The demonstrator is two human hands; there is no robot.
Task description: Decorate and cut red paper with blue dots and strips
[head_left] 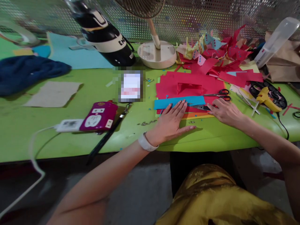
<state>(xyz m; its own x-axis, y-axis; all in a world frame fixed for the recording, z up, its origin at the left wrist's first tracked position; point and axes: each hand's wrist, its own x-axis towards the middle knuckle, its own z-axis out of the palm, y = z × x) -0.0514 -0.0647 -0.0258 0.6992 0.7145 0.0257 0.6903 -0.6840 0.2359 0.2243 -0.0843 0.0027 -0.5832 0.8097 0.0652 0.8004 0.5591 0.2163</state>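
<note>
My left hand (172, 120) lies flat with fingers stretched over a blue paper strip (160, 104), pressing it on a stack of coloured paper. In my right hand (226, 112) the fingers are closed around the end of a dark cutter knife (202, 107). Its thin metal blade points left and meets the strip's lower edge near my left fingertips. Under the strip lie red sheets (167, 86), with orange and yellow edges showing below. A folded red paper piece (189, 89) stands just behind the strip. Black-handled scissors (223, 93) rest beyond my right hand.
A yellow glue gun (266, 98) and a heap of paper cutouts (213, 51) are at the right. Behind stand a fan base (157, 56) and a black bottle (110, 42). A lit phone (130, 85) and a purple power socket (99, 116) lie left, with a white cable.
</note>
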